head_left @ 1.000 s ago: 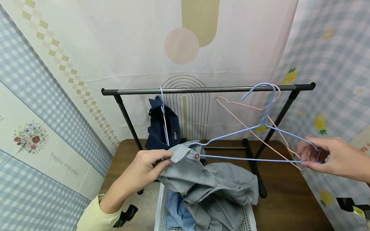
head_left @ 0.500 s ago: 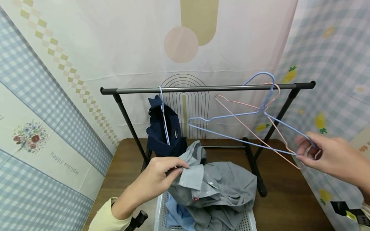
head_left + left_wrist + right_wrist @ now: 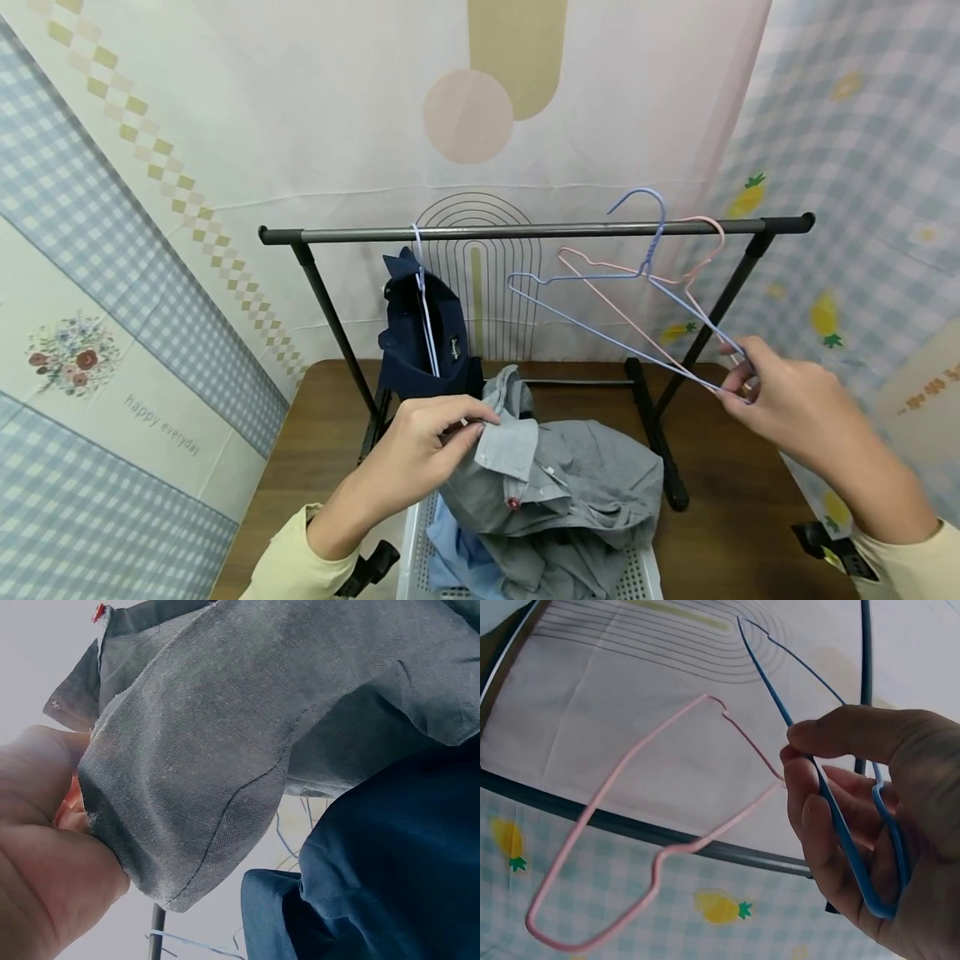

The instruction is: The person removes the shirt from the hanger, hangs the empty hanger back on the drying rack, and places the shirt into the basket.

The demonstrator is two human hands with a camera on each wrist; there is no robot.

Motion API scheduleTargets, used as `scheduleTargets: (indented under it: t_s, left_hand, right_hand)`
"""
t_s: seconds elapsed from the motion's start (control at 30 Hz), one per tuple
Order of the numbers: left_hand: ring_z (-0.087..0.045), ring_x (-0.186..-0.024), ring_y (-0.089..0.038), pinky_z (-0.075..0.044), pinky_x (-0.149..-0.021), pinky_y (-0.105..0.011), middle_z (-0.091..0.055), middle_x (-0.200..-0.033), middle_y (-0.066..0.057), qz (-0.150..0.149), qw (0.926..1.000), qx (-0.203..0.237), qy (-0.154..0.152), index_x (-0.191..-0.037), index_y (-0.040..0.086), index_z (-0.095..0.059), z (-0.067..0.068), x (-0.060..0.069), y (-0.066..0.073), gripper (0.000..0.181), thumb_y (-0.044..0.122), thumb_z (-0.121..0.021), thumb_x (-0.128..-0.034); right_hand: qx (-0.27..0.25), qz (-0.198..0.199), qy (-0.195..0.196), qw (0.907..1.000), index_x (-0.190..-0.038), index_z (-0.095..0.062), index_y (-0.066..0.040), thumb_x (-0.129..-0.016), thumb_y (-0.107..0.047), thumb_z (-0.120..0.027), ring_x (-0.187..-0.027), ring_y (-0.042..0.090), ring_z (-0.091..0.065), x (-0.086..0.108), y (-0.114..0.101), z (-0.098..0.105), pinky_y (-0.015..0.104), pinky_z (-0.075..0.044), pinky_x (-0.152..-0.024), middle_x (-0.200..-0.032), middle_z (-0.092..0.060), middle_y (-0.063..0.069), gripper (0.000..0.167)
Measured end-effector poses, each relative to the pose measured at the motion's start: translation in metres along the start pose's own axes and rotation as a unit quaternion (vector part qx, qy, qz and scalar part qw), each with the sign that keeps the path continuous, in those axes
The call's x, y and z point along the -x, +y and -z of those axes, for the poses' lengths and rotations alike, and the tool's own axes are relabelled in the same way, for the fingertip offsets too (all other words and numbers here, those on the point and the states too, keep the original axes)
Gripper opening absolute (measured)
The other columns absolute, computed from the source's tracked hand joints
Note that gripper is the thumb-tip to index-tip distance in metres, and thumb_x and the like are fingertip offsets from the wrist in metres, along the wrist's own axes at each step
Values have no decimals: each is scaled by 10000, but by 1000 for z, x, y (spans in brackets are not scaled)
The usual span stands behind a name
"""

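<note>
My left hand (image 3: 427, 446) pinches the collar of a grey shirt (image 3: 592, 475) between thumb and fingers; the shirt lies bunched over the basket. In the left wrist view the grey cloth (image 3: 202, 750) hangs beside that hand (image 3: 52, 840). At the right, my right hand (image 3: 795, 400) grips one end corner of a blue hanger (image 3: 585, 327), whose other end points left, apart from the shirt. The right wrist view shows the fingers of this hand (image 3: 870, 802) curled round the blue wire (image 3: 844, 832).
A dark rack bar (image 3: 480, 233) carries a navy garment (image 3: 423, 333) on a hanger at left and a pink hanger (image 3: 622, 310) at right, behind the blue one. Below, a white basket (image 3: 415, 542) holds light blue cloth (image 3: 457, 550). A brown tabletop (image 3: 742, 517) lies around.
The blue hanger's left end has come out of the shirt's collar, and the right hand has moved left with it. My left hand has shifted right and lower with the collar.
</note>
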State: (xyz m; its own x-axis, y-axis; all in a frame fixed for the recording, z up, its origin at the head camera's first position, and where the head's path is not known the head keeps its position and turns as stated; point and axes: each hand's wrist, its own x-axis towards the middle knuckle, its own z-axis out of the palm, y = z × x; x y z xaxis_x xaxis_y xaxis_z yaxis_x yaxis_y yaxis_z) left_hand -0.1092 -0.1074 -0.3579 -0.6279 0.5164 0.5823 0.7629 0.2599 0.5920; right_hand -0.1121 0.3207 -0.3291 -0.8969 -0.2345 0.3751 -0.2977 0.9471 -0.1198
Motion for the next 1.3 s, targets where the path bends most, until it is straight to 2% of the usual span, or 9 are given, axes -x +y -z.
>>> scheduleTargets:
  t_s: [0.1,0.3,0.5,0.63,0.77,0.9,1.03,1.13,1.3]
  left_hand:
    - [-566,-709,-24,-469,-589,-147,-768,-1036,-1,97,10000,-2,-10,-1051,100,-757,0,-2,-1,211,-62,-663,-953]
    - [-585,-720,-24,-483,-597,-154,-769,-1014,-3,109,9999,-78,40,-1038,110,-756,0,-3,-3,215,-64,-665,-950]
    - [-607,-741,-33,-490,-613,-149,-770,-1007,-4,38,9999,-133,100,-1031,109,-754,0,-3,-5,211,-64,-665,-949]
    - [-615,-753,-36,-497,-621,-154,-770,-1014,-5,56,9999,-93,92,-1035,110,-754,0,-3,-6,212,-62,-663,-953]
    - [-608,-745,-34,-496,-617,-156,-768,-1016,-2,73,9999,-71,89,-1037,114,-753,0,-4,-7,210,-56,-659,-958]
    - [-575,-706,-25,-477,-586,-157,-766,-1013,1,119,9999,-65,97,-1038,120,-754,-1,-4,-6,211,-51,-660,-959]
    - [-622,-764,-28,-513,-625,-174,-767,-1030,8,223,9997,-37,112,-1043,125,-754,-2,-6,-5,211,-45,-659,-962]
    - [-649,-791,-36,-534,-650,-181,-769,-1029,7,196,9994,-38,271,-1039,126,-753,-3,-7,-5,223,-55,-647,-963]
    - [-632,-738,-46,-518,-615,-164,-772,-1019,-5,118,9980,-31,619,-1044,126,-751,-1,-7,-1,249,-75,-628,-963]
  right_hand:
    - [35,-100,50,9999,-1127,-581,-95,-816,-93,-789,-538,38,-456,-1,-2,-6,271,-333,-490,-783,-694,-70,374]
    - [249,-80,519,9983,-1083,-589,-77,-757,-84,-796,-492,103,-461,0,-1,-17,396,-353,-442,-702,-671,-51,386]
    - [103,-452,213,9987,-1030,-572,-88,-784,-93,-784,-513,156,-507,4,4,-25,422,-376,-452,-677,-652,-32,325]
    - [-34,-601,38,9982,-1040,-573,-68,-813,-98,-776,-523,161,-499,8,8,-32,396,-380,-459,-682,-646,-20,307]
    - [-45,-511,180,9985,-1034,-574,-44,-818,-80,-766,-497,118,-428,13,10,-42,312,-323,-453,-654,-620,-22,292]
    - [-104,-536,319,9980,-1027,-562,-48,-828,-82,-773,-486,97,-424,16,10,-53,293,-312,-441,-679,-637,0,292]
    - [-139,-487,566,9971,-1034,-559,-53,-805,-76,-799,-486,99,-464,18,9,-60,318,-330,-431,-717,-666,14,332]
    - [-127,-600,615,9962,-1061,-564,-57,-792,-101,-832,-510,127,-513,18,8,-61,349,-349,-430,-753,-680,20,382]
    - [-76,-772,906,9929,-1233,-584,1,-736,-161,-904,-599,242,-614,20,3,-59,464,-435,-448,-874,-694,118,614]
